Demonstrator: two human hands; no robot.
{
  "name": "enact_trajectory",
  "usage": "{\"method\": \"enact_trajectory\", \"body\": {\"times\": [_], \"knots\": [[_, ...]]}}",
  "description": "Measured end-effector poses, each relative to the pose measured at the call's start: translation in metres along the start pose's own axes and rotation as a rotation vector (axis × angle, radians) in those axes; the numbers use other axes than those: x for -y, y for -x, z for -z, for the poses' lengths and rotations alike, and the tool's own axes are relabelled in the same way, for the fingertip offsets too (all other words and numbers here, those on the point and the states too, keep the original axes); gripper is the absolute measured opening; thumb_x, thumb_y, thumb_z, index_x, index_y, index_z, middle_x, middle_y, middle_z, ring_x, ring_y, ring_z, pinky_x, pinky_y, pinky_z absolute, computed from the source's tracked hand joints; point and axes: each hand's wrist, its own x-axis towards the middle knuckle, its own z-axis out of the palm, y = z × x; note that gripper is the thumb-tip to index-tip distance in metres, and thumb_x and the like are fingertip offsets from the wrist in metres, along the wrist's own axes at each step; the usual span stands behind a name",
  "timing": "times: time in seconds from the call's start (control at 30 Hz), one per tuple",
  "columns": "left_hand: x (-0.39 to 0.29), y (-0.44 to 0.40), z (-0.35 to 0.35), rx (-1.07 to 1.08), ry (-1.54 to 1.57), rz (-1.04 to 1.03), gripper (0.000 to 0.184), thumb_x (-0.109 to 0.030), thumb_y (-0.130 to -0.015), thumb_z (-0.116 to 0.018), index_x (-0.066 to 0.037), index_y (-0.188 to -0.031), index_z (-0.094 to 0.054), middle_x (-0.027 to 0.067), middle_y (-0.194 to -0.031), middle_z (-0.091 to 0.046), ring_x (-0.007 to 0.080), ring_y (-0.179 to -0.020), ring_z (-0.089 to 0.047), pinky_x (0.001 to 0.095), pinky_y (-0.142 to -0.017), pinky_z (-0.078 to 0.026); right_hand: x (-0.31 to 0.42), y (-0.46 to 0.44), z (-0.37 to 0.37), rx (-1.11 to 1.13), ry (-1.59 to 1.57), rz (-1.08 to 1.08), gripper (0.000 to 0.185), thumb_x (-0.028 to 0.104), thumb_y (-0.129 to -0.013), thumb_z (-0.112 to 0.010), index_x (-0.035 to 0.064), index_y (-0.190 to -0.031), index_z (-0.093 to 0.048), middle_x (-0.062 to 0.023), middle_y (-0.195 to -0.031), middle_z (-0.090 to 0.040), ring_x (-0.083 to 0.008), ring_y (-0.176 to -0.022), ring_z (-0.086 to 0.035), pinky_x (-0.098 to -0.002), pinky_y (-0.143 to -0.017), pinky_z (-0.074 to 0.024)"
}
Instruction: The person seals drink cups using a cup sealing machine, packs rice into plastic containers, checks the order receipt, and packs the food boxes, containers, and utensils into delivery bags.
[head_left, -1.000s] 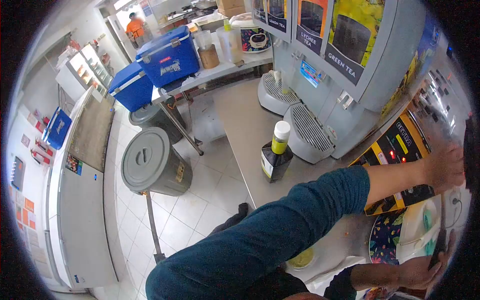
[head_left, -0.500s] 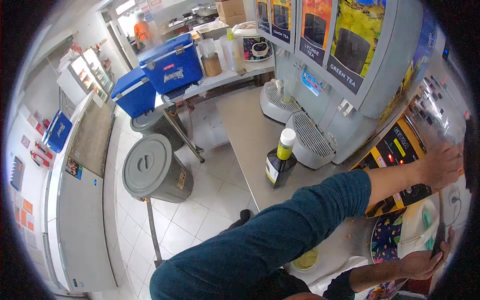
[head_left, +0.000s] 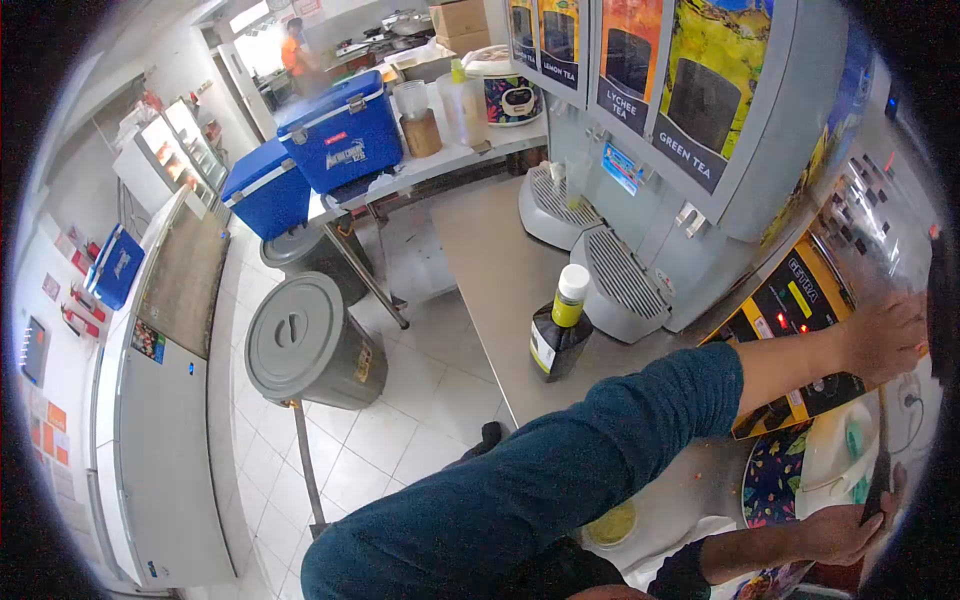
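My left hand, at the end of a long teal sleeve, reaches to the right side of a yellow and black GETRA machine with lit red indicators. Its fingers look curled, and what they hold is hidden at the dark view edge. Lower down, my right hand is beside a rice cooker with a leaf-patterned body and pale lid. Its fingers close around something dark that I cannot make out. Below my left sleeve sits a small tub with yellowish contents.
A dark bottle with a white cap stands on the steel counter, near a tea dispenser and its drip trays. Beyond are a lidded grey bin, blue cooler boxes and a distant person in orange.
The view has shifted very slightly. The distant person in orange has moved a little to the right. Both my hands stay in about the same places.
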Motion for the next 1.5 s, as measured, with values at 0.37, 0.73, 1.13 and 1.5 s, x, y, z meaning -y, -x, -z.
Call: {"method": "enact_trajectory", "body": {"times": [0.37,0.73,1.13,1.5], "knots": [[0.004,0.000,0.037,0.386,0.042,0.038,0.028,-0.022,-0.076,-0.047,-0.004,-0.096,-0.052,0.0157,-0.103,-0.051,0.0287,-0.097,-0.048,0.0420,-0.076,-0.037,0.088,-0.042,-0.053,-0.163,-0.098,-0.377,0.021,0.022,-0.077,-0.045,0.0021,-0.074,-0.050,-0.0183,-0.089,-0.056,-0.0265,-0.087,-0.051,-0.0421,-0.082,-0.0379],[0.010,-0.015,0.033,0.234,-0.109,-0.056,0.016,-0.029,-0.074,-0.053,-0.017,-0.083,-0.055,0.0041,-0.110,-0.052,0.0241,-0.102,-0.047,0.0352,-0.080,-0.036,0.100,-0.065,-0.044,-0.154,0.188,-0.314,0.016,0.016,-0.064,-0.056,0.0064,-0.077,-0.055,-0.0073,-0.090,-0.051,-0.0273,-0.089,-0.040,-0.0390,-0.079,-0.0294],[0.006,-0.008,0.023,0.216,-0.049,0.025,0.020,-0.033,-0.081,-0.046,-0.018,-0.090,-0.056,0.0012,-0.120,-0.046,0.0258,-0.105,-0.046,0.0417,-0.085,-0.035,0.098,-0.061,-0.051,-0.220,0.151,-0.284,0.016,0.017,-0.066,-0.053,0.0022,-0.073,-0.052,-0.0097,-0.082,-0.048,-0.0286,-0.082,-0.038,-0.0385,-0.073,-0.0315],[0.007,-0.011,0.023,0.084,0.055,0.020,0.015,-0.028,-0.078,-0.051,-0.026,-0.091,-0.058,0.0009,-0.118,-0.048,0.0250,-0.108,-0.045,0.0338,-0.080,-0.034,-0.073,-0.207,-0.163,-0.653,0.074,-0.433,0.019,0.009,-0.070,-0.045,-0.0040,-0.057,-0.045,-0.0210,-0.052,-0.040,-0.0335,-0.051,-0.043,-0.0412,-0.052,-0.0333]]}}
